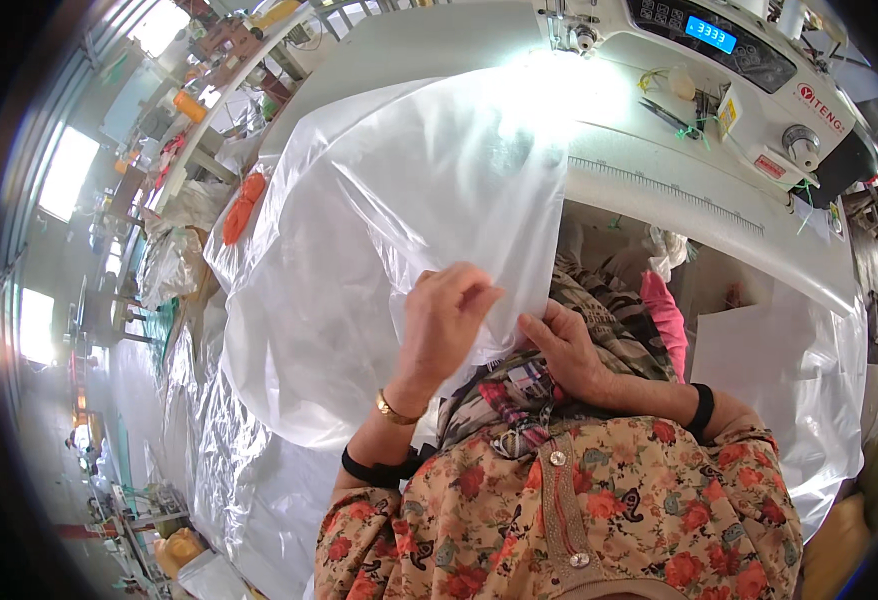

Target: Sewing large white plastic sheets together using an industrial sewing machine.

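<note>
A large sheet of translucent white plastic film hangs from the sewing machine table down over my lap. My right hand pinches the film's right edge between thumb and fingers, just above my lap. Slightly blurred, my left hand is raised over the film to the left, its fingers curled together; whether anything small is in them I cannot make out. At the far side, the film's upper end lies under the bright lamp near the needle area of the white sewing machine.
Dark thread snips lie on the machine table, right of the needle. Camouflage cloth and a pink piece of cloth are by my right hand. An orange bundle rests at the film's left. More clear plastic hangs at right.
</note>
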